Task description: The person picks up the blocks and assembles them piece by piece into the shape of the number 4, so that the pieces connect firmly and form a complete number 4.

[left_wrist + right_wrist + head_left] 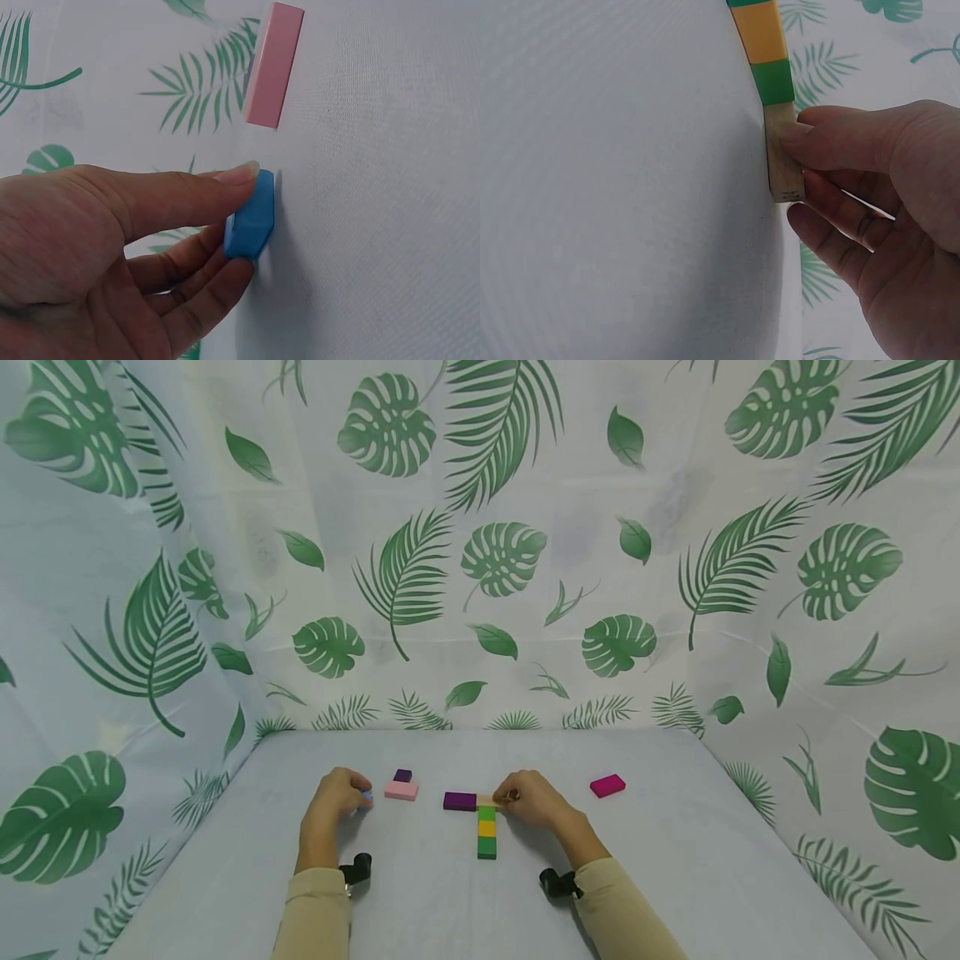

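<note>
A white cloth with green leaves (562, 610) stands up behind the wooden block (785, 169), and the pale table (420, 910) is under it. My tan sleeves (630, 914) reach in from the near side of the wooden block. My right hand (532, 799) is at the right end of the wooden block, and I pinch it between my thumb and fingers. My left hand (341, 793) is well to the left of the wooden block, with my thumb and fingers pinched on a blue block (253, 217). The long purple block (460, 802) sits right at the wooden block's left end. The pink block (401, 791) is farther left of the wooden block, and the bright pink block (607, 786) is well off to its right. In a row coming from the wooden block toward me, I see a light green block (487, 814), then a yellow block (487, 829), then a dark green block (487, 847). A small dark purple block (403, 775) is left of the wooden block and a bit farther back.
</note>
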Demonstrator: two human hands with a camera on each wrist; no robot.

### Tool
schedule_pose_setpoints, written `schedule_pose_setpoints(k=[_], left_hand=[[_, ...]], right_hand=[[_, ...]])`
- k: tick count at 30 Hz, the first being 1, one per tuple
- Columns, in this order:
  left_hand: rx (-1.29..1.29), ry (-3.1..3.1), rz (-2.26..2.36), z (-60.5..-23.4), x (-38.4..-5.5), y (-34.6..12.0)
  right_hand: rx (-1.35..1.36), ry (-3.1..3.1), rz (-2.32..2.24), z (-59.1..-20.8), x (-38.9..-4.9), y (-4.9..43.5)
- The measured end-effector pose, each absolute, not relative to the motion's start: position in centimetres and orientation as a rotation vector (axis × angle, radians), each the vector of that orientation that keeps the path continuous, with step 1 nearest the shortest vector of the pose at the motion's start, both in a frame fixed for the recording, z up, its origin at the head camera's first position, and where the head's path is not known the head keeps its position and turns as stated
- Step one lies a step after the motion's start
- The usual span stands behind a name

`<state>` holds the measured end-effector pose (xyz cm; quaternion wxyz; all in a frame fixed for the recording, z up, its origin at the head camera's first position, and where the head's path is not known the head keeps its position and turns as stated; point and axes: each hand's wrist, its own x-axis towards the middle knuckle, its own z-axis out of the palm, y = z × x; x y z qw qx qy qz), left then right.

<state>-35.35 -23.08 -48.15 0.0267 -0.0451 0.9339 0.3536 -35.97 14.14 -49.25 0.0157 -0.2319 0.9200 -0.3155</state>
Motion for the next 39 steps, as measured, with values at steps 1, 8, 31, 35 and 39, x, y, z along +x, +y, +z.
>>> schedule_pose_setpoints(k=[1,8,31,35,39], left_hand=[[-0.14,2.884,1.095,-48.2,-35.4,-23.1],[-0.158,2.872,1.095,-48.2,-35.5,-23.1],[-0.239,2.894,1.116,-48.0,-35.6,-22.3],[-0.151,2.934,1.144,-47.7,-35.8,-21.3],[-0.054,2.939,1.184,-47.4,-35.8,-19.9]], right_hand=[[-0.72,2.862,-0.981,-49.3,-36.0,14.1],[-0.76,2.879,-0.953,-49.3,-36.0,14.2],[-0.75,2.87,-0.98,-49.3,-35.9,14.2],[-0.755,2.878,-0.973,-49.4,-36.0,14.2],[-0.756,2.868,-0.976,-49.5,-36.1,14.2]])
